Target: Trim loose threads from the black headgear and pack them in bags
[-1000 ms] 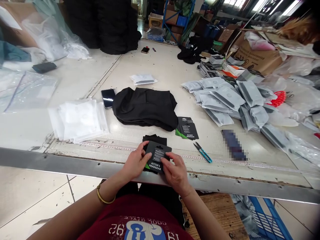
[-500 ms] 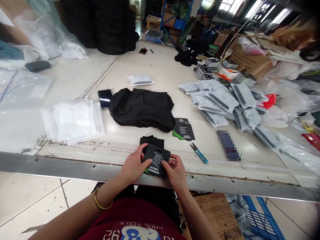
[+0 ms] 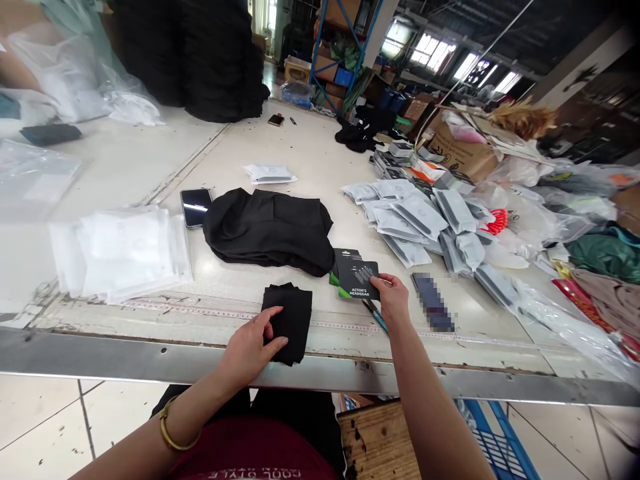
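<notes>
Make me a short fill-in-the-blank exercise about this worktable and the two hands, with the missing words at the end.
1. The right hand holds a card whose large white lettering reads "ACTOR'S ____".
2. The left hand is at a folded cloth that is ____ in colour.
3. A gold-coloured bracelet circles the person's ____ wrist.
4. Beside the picture-left end of the black fabric stack lies a dark-screened ____.

Missing words: HEADGEAR; black; left; phone.

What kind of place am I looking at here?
Probably a garment workshop or packing room: the right hand holds a card printed "ACTOR'S HEADGEAR", black cloth lies on a worktable, and pale packets are heaped on it.
</notes>
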The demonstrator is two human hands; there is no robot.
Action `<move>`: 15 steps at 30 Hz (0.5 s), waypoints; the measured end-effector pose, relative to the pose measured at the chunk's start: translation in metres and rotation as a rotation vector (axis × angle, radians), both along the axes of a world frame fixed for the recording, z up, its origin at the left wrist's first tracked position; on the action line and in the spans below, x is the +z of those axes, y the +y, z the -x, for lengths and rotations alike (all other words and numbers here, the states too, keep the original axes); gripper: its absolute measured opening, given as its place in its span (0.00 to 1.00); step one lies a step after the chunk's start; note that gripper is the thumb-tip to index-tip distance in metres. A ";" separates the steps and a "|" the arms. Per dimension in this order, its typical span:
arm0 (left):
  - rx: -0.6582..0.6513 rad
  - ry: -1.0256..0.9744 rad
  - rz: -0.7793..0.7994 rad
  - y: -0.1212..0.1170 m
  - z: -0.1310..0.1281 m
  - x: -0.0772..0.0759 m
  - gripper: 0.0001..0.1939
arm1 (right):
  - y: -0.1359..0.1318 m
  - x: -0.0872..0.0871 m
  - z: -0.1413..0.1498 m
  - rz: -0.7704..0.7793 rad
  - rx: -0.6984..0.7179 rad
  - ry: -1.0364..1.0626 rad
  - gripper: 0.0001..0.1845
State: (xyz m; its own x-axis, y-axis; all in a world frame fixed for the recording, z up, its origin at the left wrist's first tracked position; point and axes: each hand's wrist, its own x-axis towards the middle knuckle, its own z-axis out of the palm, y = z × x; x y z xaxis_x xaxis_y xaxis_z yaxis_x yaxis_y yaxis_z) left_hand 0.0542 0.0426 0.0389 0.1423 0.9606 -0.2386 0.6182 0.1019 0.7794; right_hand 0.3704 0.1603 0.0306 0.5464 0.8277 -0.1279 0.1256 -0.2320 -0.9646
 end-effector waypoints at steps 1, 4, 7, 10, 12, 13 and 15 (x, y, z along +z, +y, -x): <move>0.001 0.000 -0.007 0.000 0.000 -0.001 0.27 | 0.005 0.000 -0.002 0.007 0.004 -0.029 0.25; 0.008 -0.001 -0.023 0.000 0.000 -0.002 0.26 | 0.013 0.001 -0.001 0.021 0.007 -0.142 0.27; 0.026 0.010 -0.058 -0.002 0.004 -0.003 0.25 | 0.002 0.006 0.012 0.028 0.033 -0.226 0.28; 0.074 0.029 -0.157 -0.006 0.012 -0.006 0.23 | -0.031 0.008 0.038 0.084 0.195 -0.186 0.24; 0.077 0.037 -0.232 -0.010 0.018 -0.007 0.24 | -0.060 0.007 0.061 0.162 0.371 -0.099 0.21; 0.064 0.044 -0.260 -0.013 0.020 -0.007 0.25 | -0.074 0.006 0.073 0.213 0.472 -0.041 0.20; 0.001 0.064 -0.288 -0.017 0.020 -0.007 0.31 | -0.097 0.006 0.095 0.311 0.651 0.070 0.19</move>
